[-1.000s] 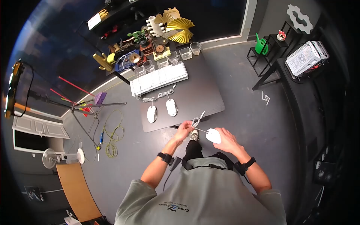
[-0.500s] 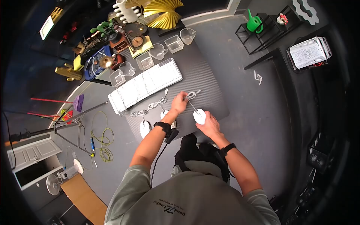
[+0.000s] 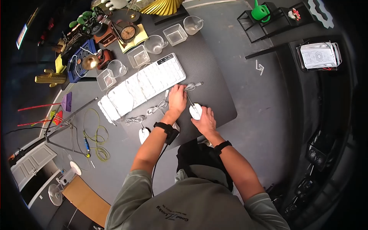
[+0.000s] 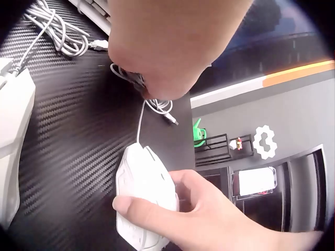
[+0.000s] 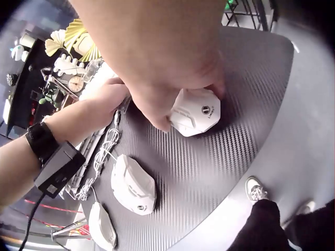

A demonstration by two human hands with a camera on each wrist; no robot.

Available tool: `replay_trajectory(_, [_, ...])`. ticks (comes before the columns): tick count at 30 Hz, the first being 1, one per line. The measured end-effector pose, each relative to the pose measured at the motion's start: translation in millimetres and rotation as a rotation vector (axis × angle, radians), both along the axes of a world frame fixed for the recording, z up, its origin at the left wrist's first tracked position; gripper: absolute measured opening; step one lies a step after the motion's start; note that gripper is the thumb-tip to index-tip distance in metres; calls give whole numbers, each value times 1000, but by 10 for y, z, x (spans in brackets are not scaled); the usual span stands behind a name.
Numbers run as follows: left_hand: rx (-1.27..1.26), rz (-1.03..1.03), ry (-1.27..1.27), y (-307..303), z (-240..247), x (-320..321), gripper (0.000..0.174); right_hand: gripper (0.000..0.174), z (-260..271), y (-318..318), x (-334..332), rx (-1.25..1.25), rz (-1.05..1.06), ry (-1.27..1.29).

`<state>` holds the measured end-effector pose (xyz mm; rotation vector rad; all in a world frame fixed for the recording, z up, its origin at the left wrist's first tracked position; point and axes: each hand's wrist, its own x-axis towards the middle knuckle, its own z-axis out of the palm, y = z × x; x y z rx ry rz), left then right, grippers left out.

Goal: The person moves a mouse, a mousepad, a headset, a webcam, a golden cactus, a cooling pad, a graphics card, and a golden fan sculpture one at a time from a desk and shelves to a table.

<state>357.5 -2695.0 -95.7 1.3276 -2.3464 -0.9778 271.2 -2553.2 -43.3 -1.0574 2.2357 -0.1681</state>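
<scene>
In the head view the right hand grips a white mouse on the dark table mat, thumb and fingers on opposite sides. The left hand pinches the mouse's coiled grey cable near the keyboard; its fingertips are partly hidden. From the left wrist, the cable runs straight from the mouse to the coil under the left hand. Two more white mice, one at the left and one mostly behind the left forearm in the head view, lie alongside.
Clear containers, including a square one and a cup, line the mat behind the keyboard. A clock, a yellow pad and a blue basket stand beyond. The mat's rounded edge is on the right.
Both hands have carried the mouse and its cable from beyond the table's front edge onto the mat, right of the other mice. The head view has shifted closer over the table.
</scene>
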Motion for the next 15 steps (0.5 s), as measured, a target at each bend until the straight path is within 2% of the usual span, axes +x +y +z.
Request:
replay_trajectory(2, [1, -2, 7, 28, 57, 23, 31, 63, -36, -5, 25, -10, -18, 24])
replay_trajectory(4, [-138, -12, 82, 85, 106, 75, 42, 62, -35, -24, 34, -8, -21, 23])
replay_trajectory(7, [-159, -60, 17, 186, 202, 227, 48, 63, -25, -18, 56, -3, -20, 20])
replay_trajectory(11, [-23, -6, 117, 279, 412, 478, 44, 65, 10, -53, 81, 1, -9, 2])
replay_trajectory(15, [63, 142, 228, 415, 733, 767, 37, 71, -25, -12, 70, -17, 17, -13])
